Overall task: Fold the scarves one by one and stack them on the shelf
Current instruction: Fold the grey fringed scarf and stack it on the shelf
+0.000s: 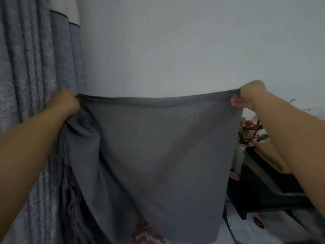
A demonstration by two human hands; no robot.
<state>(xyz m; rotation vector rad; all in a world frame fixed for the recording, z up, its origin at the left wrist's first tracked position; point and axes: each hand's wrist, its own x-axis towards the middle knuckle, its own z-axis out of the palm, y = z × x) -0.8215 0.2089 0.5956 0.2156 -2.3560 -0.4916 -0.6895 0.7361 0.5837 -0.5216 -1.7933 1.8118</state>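
Observation:
A grey scarf (158, 155) hangs stretched out in front of me, its folded top edge pulled taut between both hands. My left hand (66, 103) grips the top left corner, with extra cloth and a dark fringe bunched below it. My right hand (249, 95) pinches the top right corner between thumb and fingers. The scarf falls to the bottom of the view and hides what lies behind it. No shelf can be made out.
A blue-grey curtain (29, 85) hangs on the left against a pale wall (175, 41). At right stand a vase of red and pink flowers (249, 131) and dark furniture (267, 187). A red-patterned fabric (149, 235) shows below the scarf.

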